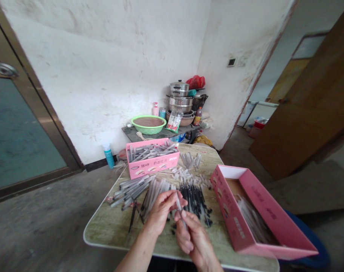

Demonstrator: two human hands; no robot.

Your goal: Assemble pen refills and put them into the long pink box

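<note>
My left hand (163,208) and my right hand (192,233) meet over the near middle of the table, fingers closed on one slim translucent pen (178,204). It slants between them, its far end at my left fingertips and its near end in my right hand. Just beyond lie a bundle of black pen refills (193,200) and a row of whitish pen barrels (157,190). More greyish pens (132,192) are heaped to the left. Small clear pen parts (186,175) are scattered behind the refills.
A pink box (153,166) full of pens stands at the table's (109,230) back left. Another pink box (231,211), holding some clear pens, sits at the right edge. Behind are a green basin (149,129), stacked pots (180,102) and a blue spray can (109,156).
</note>
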